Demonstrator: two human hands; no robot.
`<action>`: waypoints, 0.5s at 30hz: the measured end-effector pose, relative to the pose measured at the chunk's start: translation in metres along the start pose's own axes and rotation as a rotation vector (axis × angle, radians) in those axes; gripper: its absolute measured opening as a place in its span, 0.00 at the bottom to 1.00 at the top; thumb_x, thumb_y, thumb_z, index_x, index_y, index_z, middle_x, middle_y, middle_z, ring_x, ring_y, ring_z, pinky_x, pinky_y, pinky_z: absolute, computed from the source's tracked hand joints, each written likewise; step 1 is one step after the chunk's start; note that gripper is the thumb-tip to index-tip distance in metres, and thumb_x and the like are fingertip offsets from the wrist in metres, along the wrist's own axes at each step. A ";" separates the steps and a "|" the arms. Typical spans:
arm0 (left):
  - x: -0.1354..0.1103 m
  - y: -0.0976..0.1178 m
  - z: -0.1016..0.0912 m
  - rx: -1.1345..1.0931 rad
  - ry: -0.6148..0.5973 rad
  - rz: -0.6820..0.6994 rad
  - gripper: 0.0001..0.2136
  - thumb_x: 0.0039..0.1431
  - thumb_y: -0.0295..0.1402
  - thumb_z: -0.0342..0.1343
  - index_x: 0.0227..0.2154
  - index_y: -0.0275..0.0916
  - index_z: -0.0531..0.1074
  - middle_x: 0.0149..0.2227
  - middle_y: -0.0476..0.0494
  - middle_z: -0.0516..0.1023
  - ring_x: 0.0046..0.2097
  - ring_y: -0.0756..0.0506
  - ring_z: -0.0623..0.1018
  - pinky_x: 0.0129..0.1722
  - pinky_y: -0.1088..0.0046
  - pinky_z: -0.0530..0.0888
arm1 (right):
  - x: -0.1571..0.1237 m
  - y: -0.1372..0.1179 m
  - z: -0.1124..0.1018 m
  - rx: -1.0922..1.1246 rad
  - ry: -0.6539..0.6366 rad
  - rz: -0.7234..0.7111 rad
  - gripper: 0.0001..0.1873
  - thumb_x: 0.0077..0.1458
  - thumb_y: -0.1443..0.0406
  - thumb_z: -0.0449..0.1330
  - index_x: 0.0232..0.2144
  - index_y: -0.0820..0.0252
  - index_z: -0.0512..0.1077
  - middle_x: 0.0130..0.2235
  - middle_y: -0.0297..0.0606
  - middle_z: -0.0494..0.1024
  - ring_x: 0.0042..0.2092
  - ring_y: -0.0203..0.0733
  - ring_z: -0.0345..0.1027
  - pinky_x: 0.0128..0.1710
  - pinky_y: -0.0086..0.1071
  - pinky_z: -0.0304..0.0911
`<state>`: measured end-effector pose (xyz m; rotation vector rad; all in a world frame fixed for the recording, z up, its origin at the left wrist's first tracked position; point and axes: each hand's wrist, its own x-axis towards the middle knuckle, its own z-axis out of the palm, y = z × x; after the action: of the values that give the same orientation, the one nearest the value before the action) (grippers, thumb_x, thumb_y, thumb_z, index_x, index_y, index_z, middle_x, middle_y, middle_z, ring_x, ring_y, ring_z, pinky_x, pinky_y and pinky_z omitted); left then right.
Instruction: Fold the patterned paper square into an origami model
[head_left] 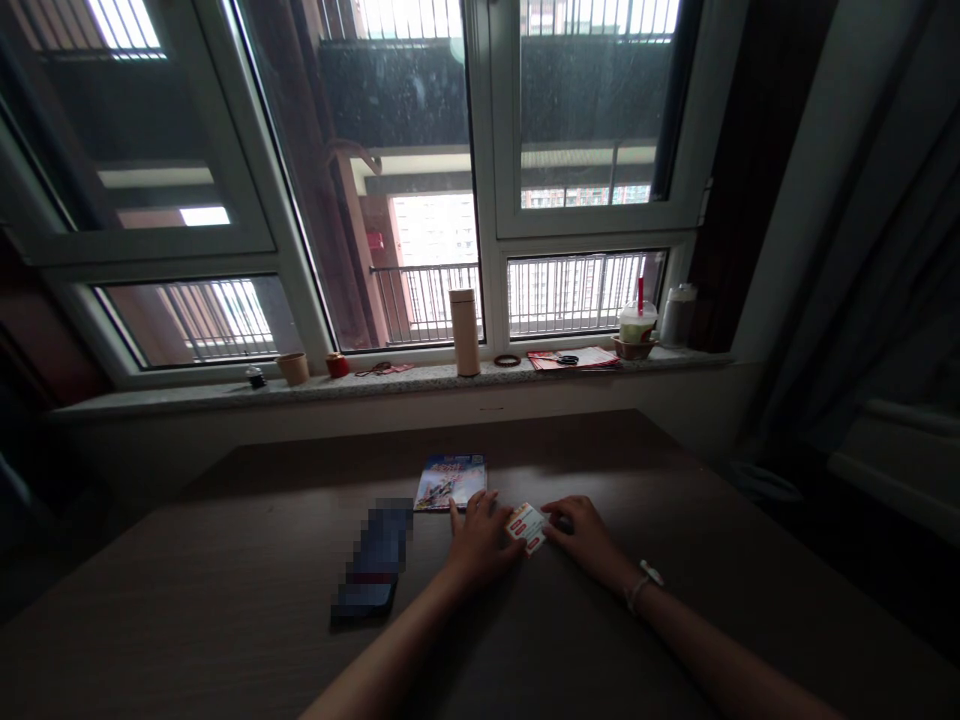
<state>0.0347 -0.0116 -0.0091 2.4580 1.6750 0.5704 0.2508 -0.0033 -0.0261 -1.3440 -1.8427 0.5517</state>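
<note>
Card (529,529): white, red patches, orange edge; print too small to tell.

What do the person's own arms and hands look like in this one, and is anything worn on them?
The left hand and right hand are ungloved, and no sleeves show. The right wrist wears a slim, pale band with a whitish piece on it; watch or bracelet, I can't tell. Nothing shows on the left wrist.
</note>
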 end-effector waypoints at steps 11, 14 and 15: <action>0.008 -0.002 -0.002 -0.194 0.077 -0.052 0.03 0.54 0.30 0.61 0.32 0.44 0.77 0.58 0.43 0.70 0.61 0.36 0.64 0.60 0.33 0.42 | -0.001 -0.003 -0.001 0.018 -0.040 0.021 0.19 0.47 0.65 0.61 0.44 0.56 0.77 0.38 0.38 0.77 0.48 0.48 0.64 0.53 0.40 0.57; 0.009 -0.002 -0.003 -0.269 0.104 -0.071 0.03 0.53 0.28 0.61 0.29 0.43 0.76 0.57 0.45 0.71 0.61 0.37 0.64 0.61 0.36 0.44 | -0.001 -0.002 -0.001 -0.009 -0.032 -0.005 0.18 0.49 0.62 0.62 0.44 0.57 0.77 0.39 0.40 0.77 0.49 0.49 0.63 0.53 0.41 0.57; 0.009 -0.002 -0.004 -0.284 0.114 -0.076 0.03 0.53 0.27 0.61 0.29 0.43 0.76 0.57 0.45 0.71 0.61 0.38 0.64 0.61 0.37 0.44 | -0.001 -0.002 -0.001 -0.016 -0.024 -0.013 0.18 0.50 0.60 0.62 0.44 0.57 0.77 0.41 0.41 0.76 0.50 0.50 0.63 0.53 0.41 0.57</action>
<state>0.0342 -0.0030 -0.0044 2.1899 1.5914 0.8863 0.2504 -0.0053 -0.0247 -1.3406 -1.8776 0.5495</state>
